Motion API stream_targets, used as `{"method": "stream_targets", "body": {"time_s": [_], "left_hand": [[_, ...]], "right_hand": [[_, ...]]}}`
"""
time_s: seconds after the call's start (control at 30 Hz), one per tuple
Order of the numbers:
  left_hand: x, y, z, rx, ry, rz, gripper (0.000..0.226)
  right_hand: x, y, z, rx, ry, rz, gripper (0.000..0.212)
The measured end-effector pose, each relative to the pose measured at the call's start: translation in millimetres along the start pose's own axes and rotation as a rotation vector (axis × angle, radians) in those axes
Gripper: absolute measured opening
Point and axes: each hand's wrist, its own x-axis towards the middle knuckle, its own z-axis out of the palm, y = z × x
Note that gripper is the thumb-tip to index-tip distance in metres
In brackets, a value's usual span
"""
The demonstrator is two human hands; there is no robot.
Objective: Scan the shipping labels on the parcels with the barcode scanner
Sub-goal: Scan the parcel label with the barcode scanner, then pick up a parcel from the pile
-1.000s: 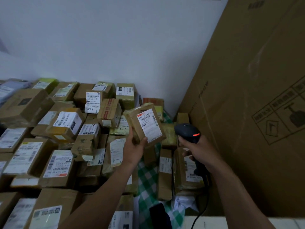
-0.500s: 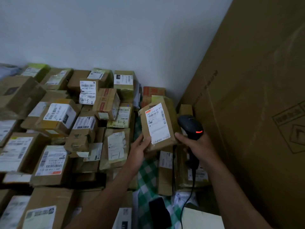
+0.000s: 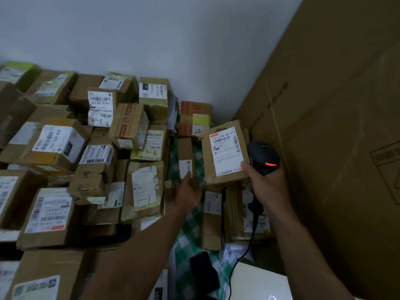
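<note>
While the right hand point(image 3: 267, 188) curls its fingers round the grip of the barcode scanner point(image 3: 263, 155), one fingertip also presses on the lower right corner of a labelled parcel point(image 3: 225, 154). This apparently steadies the box where it leans on the stack beside the big cardboard carton point(image 3: 335, 126). Its shipping label point(image 3: 227, 146) faces up toward the camera, but the scanner's head sits just beside the parcel's right edge rather than over the label, red light glowing. I judge this parcel is being set down, not read.

The left hand point(image 3: 189, 189) holds nothing. Its fingers lie loosely extended, tips at a slim carton point(image 3: 186, 154) with a small label, which lies over the green checked cloth point(image 3: 188, 226) and is probably the next to be lifted. Whether they touch it I cannot tell. Other parcels point(image 3: 60, 146) crowd the left, most labels turned up, seemingly waiting apart from the right-hand stack.
</note>
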Motion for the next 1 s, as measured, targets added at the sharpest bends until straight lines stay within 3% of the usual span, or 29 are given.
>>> {"method": "stream_targets", "body": {"time_s": [0.13,0.33,0.6,0.87,1.0], "left_hand": [[14,-8,2,0.121,0.071,-0.064,0.078],[-43,14,-18,0.058,0.207,0.115,0.080],[-127,36,-96,-0.055,0.438,0.342,0.082],[-135,24,-135,-0.171,0.356,0.281,0.084],[-130,18,-138,-0.260,0.267,0.239,0.084]], "right_hand": [[0,1,0,-0.010,0.017,-0.015,0.079],[-4,-1,4,0.008,0.041,-0.021,0.065],[-38,-14,55,-0.055,-0.027,-0.079,0.071],[-48,24,120,-0.195,-0.013,0.059,0.075],[-44,57,135,-0.293,0.001,0.113,0.090]]}}
